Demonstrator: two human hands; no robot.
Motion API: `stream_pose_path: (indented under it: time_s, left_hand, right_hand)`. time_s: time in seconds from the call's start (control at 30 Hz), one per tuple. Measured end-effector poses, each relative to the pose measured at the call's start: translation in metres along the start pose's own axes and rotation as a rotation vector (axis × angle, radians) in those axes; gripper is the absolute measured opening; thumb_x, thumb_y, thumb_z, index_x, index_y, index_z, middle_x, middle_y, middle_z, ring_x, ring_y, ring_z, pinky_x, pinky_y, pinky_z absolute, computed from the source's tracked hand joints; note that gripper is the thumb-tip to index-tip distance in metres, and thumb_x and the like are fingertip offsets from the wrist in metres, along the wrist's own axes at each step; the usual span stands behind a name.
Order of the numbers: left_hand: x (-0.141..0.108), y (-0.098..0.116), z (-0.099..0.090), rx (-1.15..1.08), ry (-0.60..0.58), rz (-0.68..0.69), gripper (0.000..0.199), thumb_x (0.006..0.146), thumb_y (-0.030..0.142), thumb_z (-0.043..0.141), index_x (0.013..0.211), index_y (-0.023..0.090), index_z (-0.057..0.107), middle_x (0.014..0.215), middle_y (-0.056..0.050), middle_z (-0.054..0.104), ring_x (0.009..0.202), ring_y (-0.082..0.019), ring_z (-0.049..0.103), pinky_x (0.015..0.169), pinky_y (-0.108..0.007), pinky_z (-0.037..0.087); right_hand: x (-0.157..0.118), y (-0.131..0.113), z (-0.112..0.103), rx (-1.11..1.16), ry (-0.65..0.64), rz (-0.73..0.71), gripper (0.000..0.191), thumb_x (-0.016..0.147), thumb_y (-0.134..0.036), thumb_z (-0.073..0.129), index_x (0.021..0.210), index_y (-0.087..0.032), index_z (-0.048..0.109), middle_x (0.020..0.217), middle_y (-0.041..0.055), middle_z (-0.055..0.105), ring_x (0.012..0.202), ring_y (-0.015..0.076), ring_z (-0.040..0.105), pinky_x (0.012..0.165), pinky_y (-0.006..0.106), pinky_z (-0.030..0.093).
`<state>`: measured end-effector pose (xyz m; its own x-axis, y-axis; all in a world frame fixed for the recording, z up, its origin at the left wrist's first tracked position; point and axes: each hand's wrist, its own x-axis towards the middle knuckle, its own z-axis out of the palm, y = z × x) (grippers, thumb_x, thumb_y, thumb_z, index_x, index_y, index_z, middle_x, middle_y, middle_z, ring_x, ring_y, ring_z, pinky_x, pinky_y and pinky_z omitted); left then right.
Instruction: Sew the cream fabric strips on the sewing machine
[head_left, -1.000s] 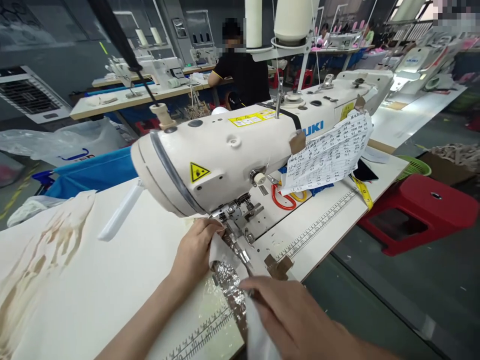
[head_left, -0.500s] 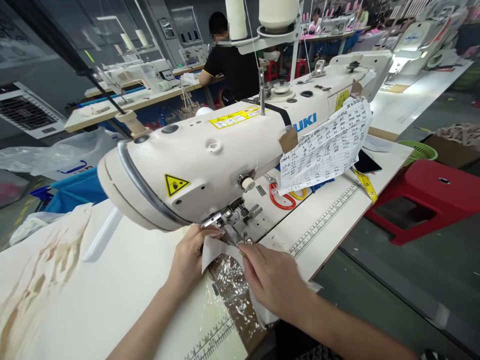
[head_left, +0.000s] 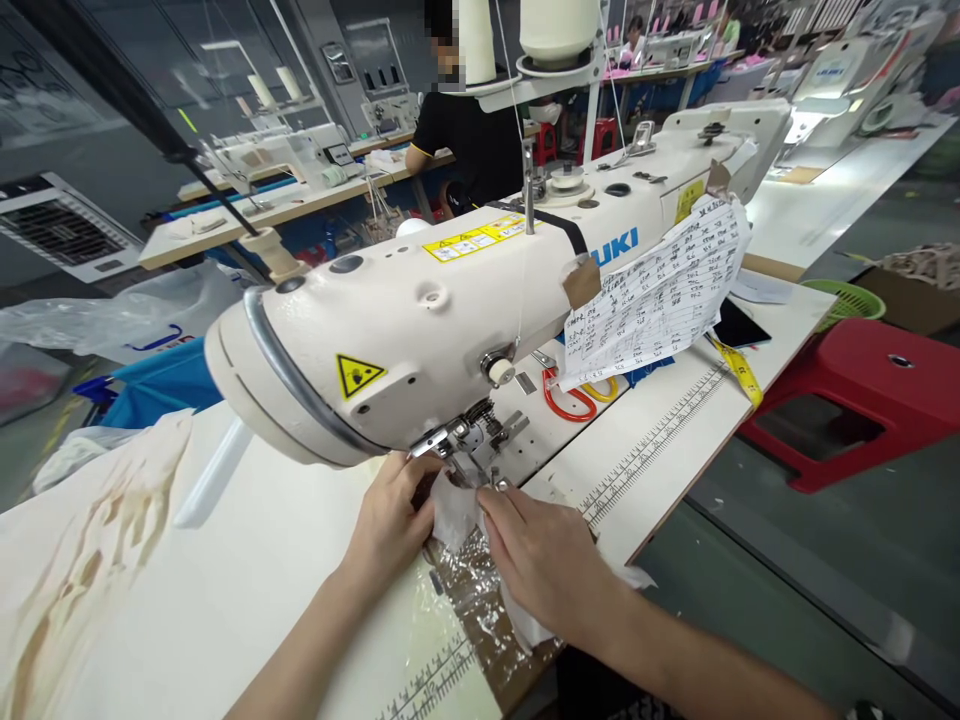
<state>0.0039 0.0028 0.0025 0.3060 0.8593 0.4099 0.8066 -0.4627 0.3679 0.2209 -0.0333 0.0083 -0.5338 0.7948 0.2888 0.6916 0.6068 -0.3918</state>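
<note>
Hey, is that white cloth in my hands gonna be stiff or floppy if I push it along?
Probably floppy: the white cloth bends between your left hand and right hand and droops below the right. It looks thin, so likely light. It may slide easily on the shiny plastic underneath.

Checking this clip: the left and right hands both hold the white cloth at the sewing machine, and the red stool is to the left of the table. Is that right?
Not quite: the red stool is to the right of the table, as the head view shows. The left hand and right hand do both hold the white cloth at the sewing machine.
</note>
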Motion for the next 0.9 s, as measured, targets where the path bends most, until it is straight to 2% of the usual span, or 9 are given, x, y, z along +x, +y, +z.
stream_pose_path:
  time_s: [0.17, 0.3, 0.43, 0.63, 0.77, 0.9]
  left_hand:
    - [0.001, -0.001, -0.001, -0.033, 0.0, -0.07, 0.014, 0.091, 0.024, 0.046, 0.087, 0.021, 0.058, 0.093, -0.006, 0.068, 0.08, -0.019, 0.064, 0.068, -0.031, 0.053]
    - [-0.001, -0.001, -0.001, -0.053, 0.028, -0.074, 0.014, 0.093, 0.026, 0.047, 0.089, 0.021, 0.059, 0.094, -0.005, 0.069, 0.081, -0.018, 0.066, 0.067, -0.03, 0.053]
    - [-0.003, 0.0, 0.0, -0.003, 0.058, 0.028, 0.009, 0.094, 0.02, 0.05, 0.09, 0.021, 0.058, 0.095, -0.005, 0.068, 0.084, -0.018, 0.066, 0.071, -0.029, 0.054]
    - [0.0, 0.006, -0.003, 0.115, 0.082, 0.293, 0.013, 0.095, 0.008, 0.049, 0.101, 0.019, 0.054, 0.099, -0.007, 0.065, 0.092, -0.018, 0.062, 0.079, -0.03, 0.054]
    - [0.0, 0.014, -0.011, 0.156, 0.002, 0.35, 0.018, 0.097, 0.007, 0.046, 0.11, 0.016, 0.055, 0.106, -0.01, 0.063, 0.095, -0.02, 0.061, 0.08, -0.032, 0.056]
    - [-0.005, 0.025, -0.014, 0.206, -0.07, 0.322, 0.026, 0.097, 0.006, 0.038, 0.115, 0.012, 0.057, 0.113, -0.014, 0.06, 0.099, -0.022, 0.06, 0.082, -0.035, 0.059]
  right_hand:
    - [-0.001, 0.0, 0.001, 0.008, 0.006, 0.001, 0.025, 0.099, -0.011, 0.046, 0.123, -0.012, 0.053, 0.098, 0.0095, 0.07, 0.073, 0.0224, 0.066, 0.053, 0.031, 0.044]
    - [0.0, 0.0, -0.001, 0.017, 0.012, 0.023, 0.024, 0.099, -0.01, 0.045, 0.121, -0.013, 0.055, 0.093, 0.009, 0.07, 0.071, 0.0223, 0.067, 0.053, 0.031, 0.043]
    - [0.001, -0.001, -0.001, 0.004, -0.007, 0.031, 0.024, 0.099, -0.012, 0.045, 0.121, -0.012, 0.055, 0.091, 0.0092, 0.069, 0.07, 0.022, 0.066, 0.052, 0.03, 0.042]
    - [0.002, -0.001, 0.004, -0.019, -0.003, 0.049, 0.028, 0.099, -0.013, 0.047, 0.126, -0.01, 0.055, 0.094, 0.0116, 0.072, 0.072, 0.0241, 0.069, 0.054, 0.031, 0.046]
    - [-0.022, -0.003, -0.008, 0.064, 0.048, 0.099, 0.031, 0.1, -0.014, 0.043, 0.128, -0.011, 0.055, 0.094, 0.0119, 0.074, 0.07, 0.0236, 0.07, 0.056, 0.031, 0.049]
    - [-0.073, -0.002, -0.034, 0.325, -0.055, 0.172, 0.021, 0.097, -0.017, 0.045, 0.107, -0.025, 0.062, 0.081, 0.0017, 0.072, 0.067, 0.0192, 0.069, 0.059, 0.026, 0.051]
